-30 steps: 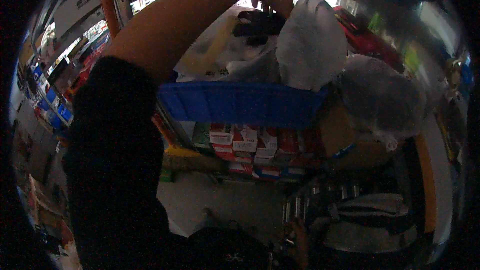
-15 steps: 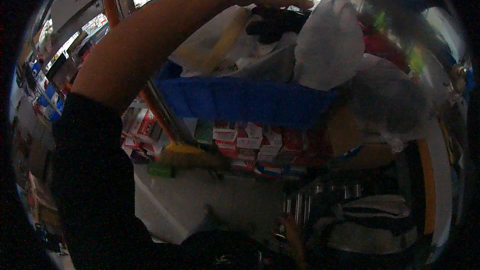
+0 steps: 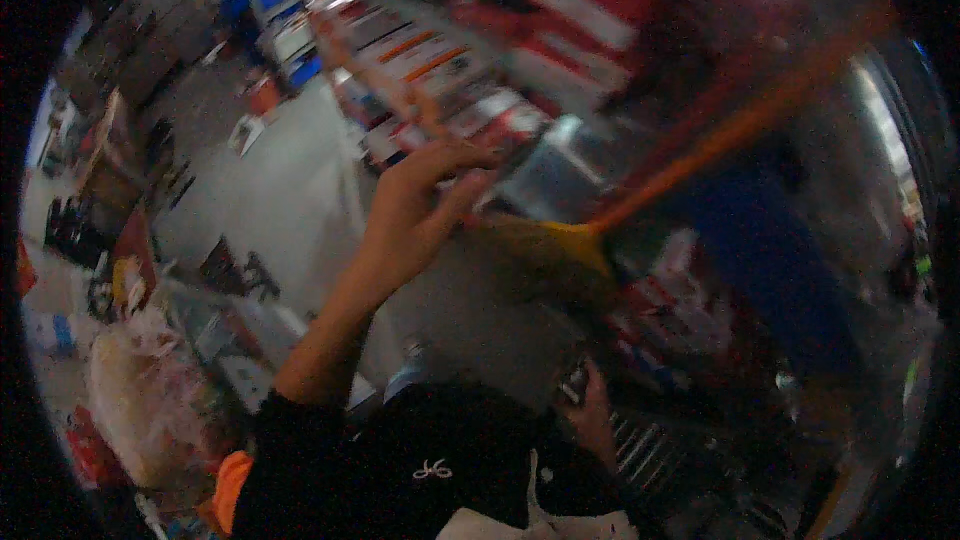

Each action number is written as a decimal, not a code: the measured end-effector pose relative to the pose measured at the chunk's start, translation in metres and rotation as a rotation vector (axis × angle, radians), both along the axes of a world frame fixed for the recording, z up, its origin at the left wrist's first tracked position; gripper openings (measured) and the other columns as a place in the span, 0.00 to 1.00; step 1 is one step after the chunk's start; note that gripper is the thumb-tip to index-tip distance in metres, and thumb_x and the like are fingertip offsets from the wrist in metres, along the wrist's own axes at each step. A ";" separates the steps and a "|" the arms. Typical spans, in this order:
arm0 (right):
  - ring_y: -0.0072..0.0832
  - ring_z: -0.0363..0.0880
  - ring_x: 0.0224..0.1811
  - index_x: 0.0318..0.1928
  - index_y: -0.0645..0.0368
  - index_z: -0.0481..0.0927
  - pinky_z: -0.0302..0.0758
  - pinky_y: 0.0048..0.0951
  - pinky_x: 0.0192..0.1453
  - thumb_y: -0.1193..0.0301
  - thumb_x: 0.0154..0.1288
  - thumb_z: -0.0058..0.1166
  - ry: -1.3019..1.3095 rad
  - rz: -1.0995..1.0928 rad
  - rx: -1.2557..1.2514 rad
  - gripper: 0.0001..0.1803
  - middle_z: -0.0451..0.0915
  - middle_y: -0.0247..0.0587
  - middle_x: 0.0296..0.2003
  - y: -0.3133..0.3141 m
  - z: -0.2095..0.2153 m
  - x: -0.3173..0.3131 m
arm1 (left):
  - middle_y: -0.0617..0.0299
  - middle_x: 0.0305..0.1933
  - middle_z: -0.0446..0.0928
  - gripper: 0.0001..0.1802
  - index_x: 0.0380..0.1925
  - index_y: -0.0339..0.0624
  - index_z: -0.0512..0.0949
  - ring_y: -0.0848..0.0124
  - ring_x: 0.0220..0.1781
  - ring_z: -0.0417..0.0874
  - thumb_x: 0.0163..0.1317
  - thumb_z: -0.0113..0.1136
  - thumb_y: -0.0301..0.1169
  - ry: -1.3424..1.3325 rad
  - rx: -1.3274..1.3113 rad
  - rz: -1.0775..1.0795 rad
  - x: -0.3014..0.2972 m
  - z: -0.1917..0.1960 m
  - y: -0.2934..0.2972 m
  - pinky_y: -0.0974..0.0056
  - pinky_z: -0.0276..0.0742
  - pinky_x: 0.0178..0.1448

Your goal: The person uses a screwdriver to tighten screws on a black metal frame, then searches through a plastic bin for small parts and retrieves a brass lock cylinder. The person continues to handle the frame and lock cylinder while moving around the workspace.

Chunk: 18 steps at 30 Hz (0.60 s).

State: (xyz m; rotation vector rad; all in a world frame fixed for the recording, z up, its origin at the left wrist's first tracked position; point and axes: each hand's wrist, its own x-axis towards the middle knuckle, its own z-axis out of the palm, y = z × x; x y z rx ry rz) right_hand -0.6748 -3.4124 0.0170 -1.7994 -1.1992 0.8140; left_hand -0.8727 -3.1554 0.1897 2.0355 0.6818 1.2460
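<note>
My left hand point(image 3: 415, 210) is stretched forward over the floor toward shelves of small cartons. Its fingers are bent and apart from the thumb, and I see nothing held between them. Just beyond the fingertips are a red-and-white carton point(image 3: 510, 120) and a shiny, clear-looking box point(image 3: 560, 175), both blurred. My right hand point(image 3: 592, 410) is low, close to my body, with its fingers closed round a small object with a pale, shiny part, too dark to name. Between the hands stands a broom with an orange pole point(image 3: 720, 150) and a yellow collar point(image 3: 585, 233).
A long blue bin point(image 3: 770, 250) runs down the right. Red-and-white boxes point(image 3: 585, 10) fill the shelves ahead. Grey floor point(image 3: 270, 180) stretches to the left, with a filled clear plastic bag point(image 3: 150, 400) at the lower left. Metal bars point(image 3: 640, 450) lie beside my right hand.
My view has swung left and down. My left hand has come away from the white bags above the blue bin and is now lower, by the cartons. My right hand remains low.
</note>
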 end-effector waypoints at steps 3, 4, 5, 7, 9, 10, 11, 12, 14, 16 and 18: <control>0.33 0.75 0.38 0.50 0.55 0.71 0.76 0.38 0.37 0.61 0.61 0.49 1.412 -0.400 -0.423 0.19 0.75 0.41 0.41 0.136 -0.007 -0.064 | 0.60 0.39 0.77 0.14 0.38 0.36 0.76 0.72 0.41 0.76 0.62 0.48 0.35 -0.119 -0.439 0.227 -0.109 -0.060 0.043 0.67 0.71 0.46; 0.34 0.76 0.38 0.50 0.54 0.71 0.76 0.40 0.35 0.58 0.61 0.48 1.455 -0.315 -0.479 0.19 0.76 0.41 0.41 0.174 -0.002 -0.089 | 0.61 0.38 0.77 0.14 0.38 0.35 0.76 0.74 0.40 0.76 0.63 0.47 0.35 -0.116 -0.594 0.329 -0.143 -0.076 0.050 0.68 0.71 0.45; 0.35 0.76 0.37 0.49 0.53 0.72 0.76 0.41 0.34 0.55 0.62 0.46 1.548 -0.227 -0.505 0.20 0.76 0.41 0.41 0.213 0.000 -0.110 | 0.61 0.38 0.77 0.14 0.38 0.35 0.76 0.74 0.39 0.76 0.63 0.47 0.35 -0.183 -0.588 0.362 -0.169 -0.091 0.056 0.69 0.71 0.45; 0.38 0.75 0.41 0.51 0.51 0.70 0.76 0.46 0.35 0.51 0.62 0.43 1.763 0.044 -0.492 0.23 0.74 0.43 0.46 0.283 0.021 -0.151 | 0.60 0.36 0.78 0.15 0.38 0.35 0.76 0.73 0.38 0.77 0.64 0.47 0.36 -0.289 -0.636 0.494 -0.222 -0.102 0.077 0.69 0.71 0.44; 0.42 0.71 0.50 0.55 0.50 0.67 0.75 0.52 0.41 0.49 0.62 0.41 1.884 0.282 -0.426 0.26 0.69 0.46 0.52 0.331 0.046 -0.181 | 0.60 0.36 0.78 0.16 0.37 0.36 0.76 0.73 0.38 0.77 0.63 0.47 0.37 -0.307 -0.704 0.597 -0.256 -0.110 0.094 0.69 0.71 0.44; 0.44 0.68 0.53 0.57 0.49 0.65 0.74 0.54 0.44 0.48 0.62 0.40 1.875 0.354 -0.384 0.27 0.67 0.46 0.55 0.353 0.058 -0.193 | 0.60 0.36 0.78 0.16 0.37 0.36 0.76 0.73 0.38 0.77 0.63 0.47 0.38 -0.325 -0.726 0.646 -0.270 -0.113 0.107 0.69 0.72 0.43; 0.46 0.65 0.57 0.58 0.48 0.64 0.72 0.57 0.46 0.47 0.62 0.40 1.863 0.424 -0.344 0.28 0.64 0.47 0.57 0.375 0.065 -0.206 | 0.60 0.36 0.78 0.16 0.37 0.36 0.76 0.73 0.38 0.77 0.63 0.48 0.38 -0.339 -0.755 0.627 -0.279 -0.117 0.122 0.69 0.72 0.43; 0.48 0.56 0.63 0.59 0.47 0.62 0.68 0.60 0.52 0.48 0.64 0.37 1.852 0.453 -0.376 0.28 0.61 0.48 0.60 0.398 0.065 -0.219 | 0.60 0.36 0.78 0.16 0.37 0.36 0.76 0.73 0.38 0.77 0.63 0.48 0.38 -0.342 -0.787 0.615 -0.285 -0.122 0.137 0.69 0.72 0.43; 0.47 0.62 0.59 0.59 0.47 0.62 0.70 0.57 0.50 0.49 0.64 0.37 1.840 0.420 -0.463 0.27 0.63 0.48 0.57 0.438 0.053 -0.243 | 0.60 0.37 0.77 0.15 0.38 0.37 0.76 0.73 0.38 0.77 0.63 0.48 0.38 -0.359 -0.838 0.558 -0.288 -0.142 0.167 0.69 0.71 0.43; 0.44 0.67 0.54 0.59 0.48 0.62 0.72 0.53 0.48 0.51 0.65 0.37 1.893 0.355 -0.571 0.26 0.66 0.47 0.55 0.478 0.024 -0.281 | 0.60 0.37 0.77 0.14 0.38 0.37 0.76 0.73 0.37 0.77 0.62 0.49 0.37 -0.327 -0.877 0.501 -0.304 -0.165 0.196 0.70 0.71 0.43; 0.40 0.72 0.48 0.59 0.48 0.63 0.74 0.49 0.45 0.53 0.65 0.38 2.049 0.325 -0.692 0.25 0.69 0.46 0.51 0.526 -0.007 -0.317 | 0.60 0.36 0.77 0.14 0.38 0.35 0.76 0.73 0.37 0.77 0.61 0.50 0.35 -0.329 -0.869 0.487 -0.326 -0.187 0.229 0.69 0.71 0.43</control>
